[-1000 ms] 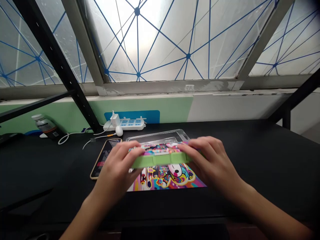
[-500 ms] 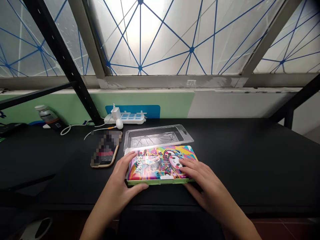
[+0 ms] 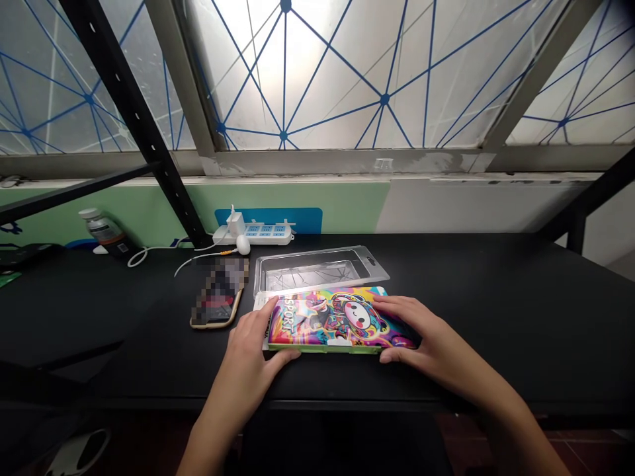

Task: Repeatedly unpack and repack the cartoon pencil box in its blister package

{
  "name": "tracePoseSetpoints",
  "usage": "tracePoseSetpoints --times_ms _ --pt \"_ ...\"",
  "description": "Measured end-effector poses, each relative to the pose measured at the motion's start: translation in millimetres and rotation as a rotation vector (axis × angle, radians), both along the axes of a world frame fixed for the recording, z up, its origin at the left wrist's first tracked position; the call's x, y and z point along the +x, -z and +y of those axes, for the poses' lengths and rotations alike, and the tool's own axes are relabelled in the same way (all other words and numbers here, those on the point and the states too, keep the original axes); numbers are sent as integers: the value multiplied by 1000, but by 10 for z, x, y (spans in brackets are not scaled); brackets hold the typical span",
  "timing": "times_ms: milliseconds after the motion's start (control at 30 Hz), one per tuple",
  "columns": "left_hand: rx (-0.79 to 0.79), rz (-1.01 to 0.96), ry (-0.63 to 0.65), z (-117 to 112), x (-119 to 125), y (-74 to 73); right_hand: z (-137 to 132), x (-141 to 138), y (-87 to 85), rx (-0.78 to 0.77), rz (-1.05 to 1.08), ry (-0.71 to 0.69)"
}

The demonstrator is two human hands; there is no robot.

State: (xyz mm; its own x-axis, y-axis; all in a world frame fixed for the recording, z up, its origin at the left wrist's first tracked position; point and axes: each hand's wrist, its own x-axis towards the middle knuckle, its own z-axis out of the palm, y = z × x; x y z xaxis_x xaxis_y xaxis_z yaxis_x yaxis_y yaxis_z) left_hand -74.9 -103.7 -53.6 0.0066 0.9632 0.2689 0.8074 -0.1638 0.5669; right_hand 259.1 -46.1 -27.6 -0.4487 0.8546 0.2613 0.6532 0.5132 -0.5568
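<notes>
A flat pencil case (image 3: 322,322) with a bright cartoon print, the word SPORT and a green lower edge lies on the black desk (image 3: 496,317). At its left end my left hand (image 3: 255,344) grips it, thumb along the near edge and fingers over the far side. My right hand (image 3: 414,330) clasps the right end in the same way, thumb in front. Directly behind the case rests a clear plastic package shell (image 3: 317,272), its hanging tab to the right. A pale strip of something shows under the case's left end.
A phone (image 3: 221,294) lies left of the case. Behind it are a white power strip (image 3: 268,233) with a plugged-in charger and a white cable (image 3: 198,259). A bottle (image 3: 105,231) stands farther left near a black metal post (image 3: 149,132). Patterned windows line the back.
My right hand has shifted from the top of the pencil case to its right end, with the thumb now at the front edge. The camera view has drifted slightly.
</notes>
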Motion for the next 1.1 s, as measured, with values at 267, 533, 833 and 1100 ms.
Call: tracePoseSetpoints --times_ms 267,533,833,1100 --pt "14 43 -52 -55 41 31 175 -102 -96 -125 143 313" --pt "76 43 -20 -98 37 43 29 11 148 19 343 377" --pt "100 148 60 -95 16 58 -153 150 121 -67 187 110" --pt "100 150 56 -82 -5 89 -148 184 189 -149 26 55"
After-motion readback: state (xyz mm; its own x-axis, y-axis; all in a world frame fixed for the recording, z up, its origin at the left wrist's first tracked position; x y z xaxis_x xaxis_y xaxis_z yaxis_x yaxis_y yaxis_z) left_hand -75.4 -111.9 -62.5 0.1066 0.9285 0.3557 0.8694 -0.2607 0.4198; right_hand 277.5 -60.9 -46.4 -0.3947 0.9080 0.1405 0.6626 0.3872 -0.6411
